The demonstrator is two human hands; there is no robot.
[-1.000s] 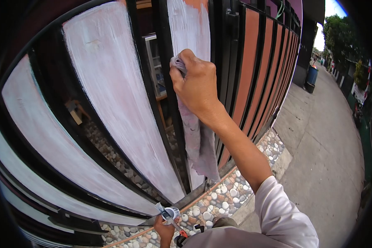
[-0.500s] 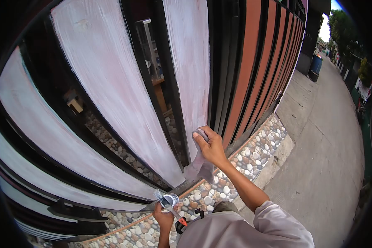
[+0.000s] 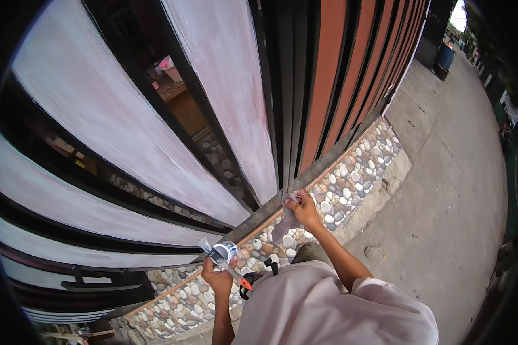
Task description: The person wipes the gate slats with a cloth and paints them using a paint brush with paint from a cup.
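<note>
My left hand (image 3: 217, 277) is closed around a small white cup (image 3: 224, 252), low in front of the body. A brush (image 3: 231, 270) with an orange-tipped handle lies across the cup's mouth, its bristles at the upper left. In my right hand (image 3: 305, 211) is a greyish-purple rag (image 3: 284, 227), pinched at its top and hanging over the pebbles, beside the fence's bottom rail. Just above the rag ends a whitish, streaky painted slat (image 3: 230, 86). Orange slats (image 3: 334, 69) stand to the right beyond dark bars.
The black-framed fence (image 3: 286, 86) curves across the left and top. Below it runs a pebbled strip (image 3: 351, 184) with a concrete edge. A grey paved lane (image 3: 443, 201) lies at the right, with a blue barrel (image 3: 445, 57) far along it. Through the gaps, a pink item shows.
My right hand has moved down from the whitish slat to the fence's foot, bringing the rag with it. The view has tilted downward. My left hand still holds the cup and brush.
</note>
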